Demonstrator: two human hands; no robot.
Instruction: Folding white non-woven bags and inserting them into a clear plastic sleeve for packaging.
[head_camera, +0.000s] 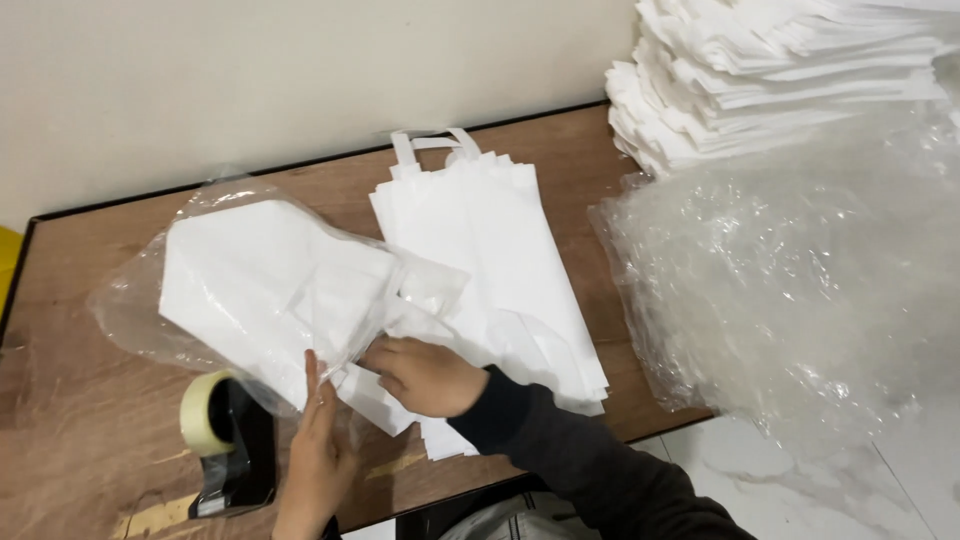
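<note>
A clear plastic bag (150, 300) holding folded white bags (250, 280) lies on the left of the wooden table (80, 420). My left hand (318, 445) presses flat against the bag's open mouth, fingers together. My right hand (425, 375), in a dark sleeve, grips the end of the white bundle at the bag's opening. Beside it, a flat stack of white bags with handles (480, 240) rests on the table's middle.
A tape dispenser (225, 440) with a cream tape roll stands by my left hand. A heap of clear plastic bags (800, 290) fills the right side. Behind it rises a tall pile of folded white bags (770, 70). A pale wall runs along the back.
</note>
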